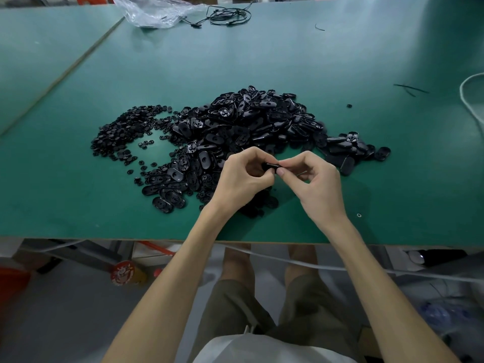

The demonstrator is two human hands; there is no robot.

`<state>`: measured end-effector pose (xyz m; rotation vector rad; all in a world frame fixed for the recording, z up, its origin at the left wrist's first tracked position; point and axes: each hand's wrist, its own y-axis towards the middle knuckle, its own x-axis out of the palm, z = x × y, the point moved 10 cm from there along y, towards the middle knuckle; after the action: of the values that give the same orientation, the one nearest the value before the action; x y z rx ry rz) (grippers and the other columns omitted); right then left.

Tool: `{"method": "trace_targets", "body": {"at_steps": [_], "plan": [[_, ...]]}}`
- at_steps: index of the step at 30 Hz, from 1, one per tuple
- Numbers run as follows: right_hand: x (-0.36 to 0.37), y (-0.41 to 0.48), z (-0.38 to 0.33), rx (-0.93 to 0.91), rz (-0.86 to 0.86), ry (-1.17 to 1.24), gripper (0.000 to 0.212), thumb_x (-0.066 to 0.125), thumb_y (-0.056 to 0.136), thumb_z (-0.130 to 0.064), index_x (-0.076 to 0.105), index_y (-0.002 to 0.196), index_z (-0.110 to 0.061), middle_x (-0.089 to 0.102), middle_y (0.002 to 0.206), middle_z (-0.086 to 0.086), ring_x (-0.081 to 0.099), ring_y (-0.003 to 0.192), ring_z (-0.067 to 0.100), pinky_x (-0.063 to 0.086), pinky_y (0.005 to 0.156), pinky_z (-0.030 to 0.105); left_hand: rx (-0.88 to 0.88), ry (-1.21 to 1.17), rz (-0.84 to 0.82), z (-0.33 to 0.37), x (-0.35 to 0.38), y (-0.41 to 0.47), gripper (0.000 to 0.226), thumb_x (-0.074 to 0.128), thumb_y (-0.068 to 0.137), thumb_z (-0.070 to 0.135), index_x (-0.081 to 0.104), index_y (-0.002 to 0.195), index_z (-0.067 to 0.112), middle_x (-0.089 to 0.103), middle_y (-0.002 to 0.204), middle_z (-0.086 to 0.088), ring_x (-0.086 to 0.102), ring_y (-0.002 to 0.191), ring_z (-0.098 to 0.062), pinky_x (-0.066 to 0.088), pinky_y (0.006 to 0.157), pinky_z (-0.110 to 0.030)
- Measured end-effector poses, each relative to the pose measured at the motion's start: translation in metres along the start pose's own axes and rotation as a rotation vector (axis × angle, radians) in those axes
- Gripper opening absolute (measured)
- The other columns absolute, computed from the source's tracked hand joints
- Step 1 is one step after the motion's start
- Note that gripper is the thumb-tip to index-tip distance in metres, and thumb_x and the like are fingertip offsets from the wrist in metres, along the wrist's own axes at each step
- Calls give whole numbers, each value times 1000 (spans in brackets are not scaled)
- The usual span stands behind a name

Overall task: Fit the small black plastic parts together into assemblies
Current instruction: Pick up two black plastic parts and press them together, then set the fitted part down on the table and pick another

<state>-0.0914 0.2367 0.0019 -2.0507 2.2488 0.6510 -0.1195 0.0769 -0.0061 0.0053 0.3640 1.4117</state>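
A big heap of black oval plastic shells lies mid-table on the green table. Left of it spreads a pile of small round black parts. Just above the table near the front edge, my left hand and my right hand meet fingertip to fingertip. Between them they pinch one small black oval part, each hand on one end. Most of that part is hidden by my fingers. A few more black parts lie in shadow under my hands.
A clear plastic bag and a coil of black cord lie at the far edge. A white cable loop sits at the right edge. Stray black bits lie right of the heap. The table's front edge runs below my wrists.
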Motion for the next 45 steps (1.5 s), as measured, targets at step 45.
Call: {"method": "trace_targets", "body": {"at_steps": [45], "plan": [[-42,-5,10,112,376,21,53,57,97,2,64,141,-28,25,167,-3,57,124,3,50,82,8,41,459,88,13,-7,0,28,75,94,11,72,122,8,53,131,-2,48,121,-5,28,102,2]]}}
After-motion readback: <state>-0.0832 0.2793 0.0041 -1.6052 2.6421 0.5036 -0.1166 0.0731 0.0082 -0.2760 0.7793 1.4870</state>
